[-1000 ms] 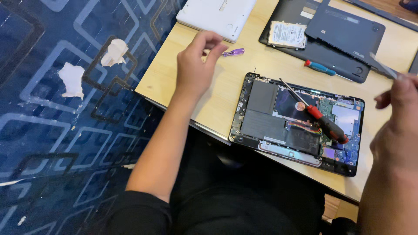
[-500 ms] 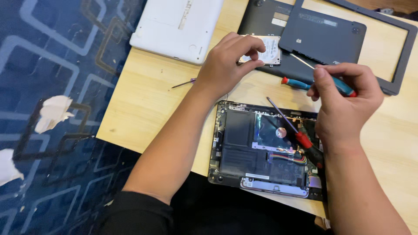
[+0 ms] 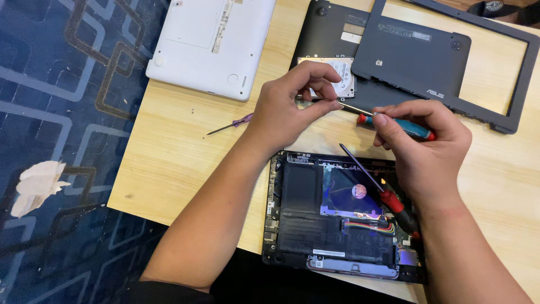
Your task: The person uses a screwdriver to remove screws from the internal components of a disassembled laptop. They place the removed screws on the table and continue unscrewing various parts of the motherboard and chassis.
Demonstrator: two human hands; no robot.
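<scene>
Left hand (image 3: pixel 287 110): centre frame, grip pinching the metal shaft tip of the blue-handled screwdriver (image 3: pixel 394 125).
Right hand (image 3: pixel 424 149): grip clenched around the same screwdriver's handle.
Below: opened laptop (image 3: pixel 304 214), red-handled screwdriver (image 3: pixel 374 183) lying across it.
Bench (image 3: pixel 180 163): light wood.

L hand (image 3: pixel 292 110) now pinches blue screwdriver (image 3: pixel 396 125) tip (R hand (image 3: pixel 419 143) grips handle).

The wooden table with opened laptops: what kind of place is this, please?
Probably a small electronics repair bench, perhaps at home. An opened laptop lies on the wooden table with its insides bare, removed dark covers lie behind it, and the right hand holds a blue-handled screwdriver.
</scene>
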